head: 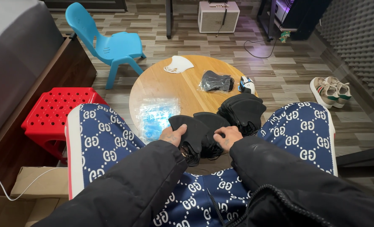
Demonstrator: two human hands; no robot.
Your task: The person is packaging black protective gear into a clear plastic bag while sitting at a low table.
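Observation:
I sit at a small round wooden table point(182, 86). My left hand point(171, 135) grips a black face mask point(187, 126) at the table's near edge. My right hand point(227, 136) holds a second black mask point(212, 122) beside it, with more black masks bunched under both hands. A stack of black masks point(242, 110) lies just beyond my right hand. A clear bag of blue masks point(155, 117) rests to the left of my left hand. Farther off lie a white mask point(178, 64) and a clear bag of black masks point(216, 81).
A computer mouse point(247, 85) sits at the table's right edge. A red plastic stool point(56, 111) and blue child's chair point(109, 44) stand left. Sneakers point(330, 90) lie right on the wood floor. A white amplifier point(218, 16) stands at the back, a cardboard box point(37, 183) lower left.

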